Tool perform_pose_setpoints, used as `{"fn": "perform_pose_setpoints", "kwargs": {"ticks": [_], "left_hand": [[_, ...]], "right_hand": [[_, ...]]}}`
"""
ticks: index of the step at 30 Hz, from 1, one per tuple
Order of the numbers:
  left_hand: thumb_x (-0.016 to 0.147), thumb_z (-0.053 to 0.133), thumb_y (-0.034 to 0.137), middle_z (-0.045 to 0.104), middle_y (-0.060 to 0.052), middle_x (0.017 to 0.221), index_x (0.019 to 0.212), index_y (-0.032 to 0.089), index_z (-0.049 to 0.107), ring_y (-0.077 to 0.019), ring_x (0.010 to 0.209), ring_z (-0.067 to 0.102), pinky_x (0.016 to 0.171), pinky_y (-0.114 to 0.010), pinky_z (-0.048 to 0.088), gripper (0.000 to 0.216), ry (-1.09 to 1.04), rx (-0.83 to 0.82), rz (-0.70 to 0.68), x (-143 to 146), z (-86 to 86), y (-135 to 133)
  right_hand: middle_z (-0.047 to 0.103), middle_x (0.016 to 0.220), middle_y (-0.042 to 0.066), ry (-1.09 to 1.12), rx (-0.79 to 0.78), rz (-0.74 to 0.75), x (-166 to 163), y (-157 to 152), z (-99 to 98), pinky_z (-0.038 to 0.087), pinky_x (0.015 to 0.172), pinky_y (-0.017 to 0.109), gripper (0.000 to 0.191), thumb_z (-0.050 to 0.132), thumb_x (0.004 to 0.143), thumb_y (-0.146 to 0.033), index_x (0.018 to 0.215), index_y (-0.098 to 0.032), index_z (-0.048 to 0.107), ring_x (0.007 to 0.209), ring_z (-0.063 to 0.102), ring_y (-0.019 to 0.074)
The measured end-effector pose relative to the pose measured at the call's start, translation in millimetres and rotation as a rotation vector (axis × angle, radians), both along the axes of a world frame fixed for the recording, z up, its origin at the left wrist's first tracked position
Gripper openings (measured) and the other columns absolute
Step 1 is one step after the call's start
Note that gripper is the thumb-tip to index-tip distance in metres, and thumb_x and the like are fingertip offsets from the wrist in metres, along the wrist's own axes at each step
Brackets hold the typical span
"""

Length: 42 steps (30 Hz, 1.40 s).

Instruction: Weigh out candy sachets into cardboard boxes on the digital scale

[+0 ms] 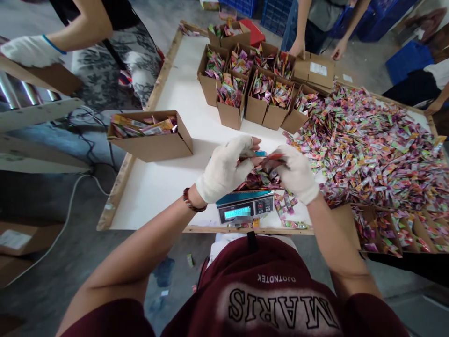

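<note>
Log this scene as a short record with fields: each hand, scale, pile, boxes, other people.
left hand: gloved, grip shut on sachets above the scale
right hand: gloved, pinching the same sachets
scale: at the near edge of the table, more packets heaped on it, display lit
pile: loose packets covering the table's right side
boxes: one box part-filled at the left edge; a cluster filled, at the far end
others: a person's hands by a closed box; a gloved hand top left
</note>
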<state>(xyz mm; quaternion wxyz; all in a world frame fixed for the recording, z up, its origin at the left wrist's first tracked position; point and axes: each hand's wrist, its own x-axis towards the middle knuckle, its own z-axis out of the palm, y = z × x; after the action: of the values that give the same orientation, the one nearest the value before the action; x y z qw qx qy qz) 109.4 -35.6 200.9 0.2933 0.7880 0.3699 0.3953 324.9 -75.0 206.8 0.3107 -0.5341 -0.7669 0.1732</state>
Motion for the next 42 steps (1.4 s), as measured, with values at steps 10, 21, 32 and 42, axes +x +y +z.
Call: {"fn": "perform_pose_setpoints", "kwargs": {"ticks": [10, 21, 32, 42], "left_hand": [[0.093, 0.061, 0.033, 0.071, 0.0, 0.098, 0.095, 0.019, 0.068, -0.0137, 0.085, 0.066, 0.081, -0.031, 0.054, 0.016, 0.163, -0.034, 0.328, -86.6, -29.6, -4.0], [0.095, 0.053, 0.04, 0.064, -0.015, 0.118, 0.088, 0.017, 0.072, -0.0312, 0.106, 0.058, 0.088, -0.048, 0.048, 0.031, 0.603, 0.071, 0.215, -22.9, -42.2, 2.9], [0.094, 0.052, 0.034, 0.063, -0.014, 0.122, 0.104, 0.018, 0.07, -0.0332, 0.109, 0.056, 0.088, -0.048, 0.046, 0.026, 0.685, 0.04, 0.253, -8.2, -48.1, 1.8], [0.095, 0.056, 0.045, 0.069, -0.01, 0.106, 0.105, 0.018, 0.068, -0.0235, 0.096, 0.064, 0.086, -0.038, 0.051, 0.031, 0.473, 0.042, -0.142, -12.3, -47.0, -31.3]], "right_hand": [[0.061, 0.123, 0.018, -0.369, 0.174, -0.543, 129.7, -63.9, 22.5, 0.051, 0.1, 0.048, 0.038, 0.065, 0.091, -0.039, 0.123, -0.018, 0.065, 0.11, 0.063, 0.0299], [0.066, 0.113, 0.01, -0.265, -0.071, -0.077, 12.1, -17.6, -23.3, 0.054, 0.092, 0.039, 0.024, 0.055, 0.097, -0.027, 0.116, -0.019, 0.067, 0.098, 0.063, 0.0228], [0.07, 0.108, 0.008, -0.387, -0.197, -0.077, -14.4, -7.3, -38.6, 0.05, 0.085, 0.032, 0.022, 0.05, 0.094, -0.018, 0.102, -0.019, 0.071, 0.099, 0.065, 0.0224], [0.065, 0.127, 0.017, -0.413, -0.016, -0.617, 161.6, -80.4, -15.7, 0.053, 0.098, 0.045, 0.048, 0.055, 0.092, -0.042, 0.133, -0.018, 0.057, 0.109, 0.066, 0.0281]]}}
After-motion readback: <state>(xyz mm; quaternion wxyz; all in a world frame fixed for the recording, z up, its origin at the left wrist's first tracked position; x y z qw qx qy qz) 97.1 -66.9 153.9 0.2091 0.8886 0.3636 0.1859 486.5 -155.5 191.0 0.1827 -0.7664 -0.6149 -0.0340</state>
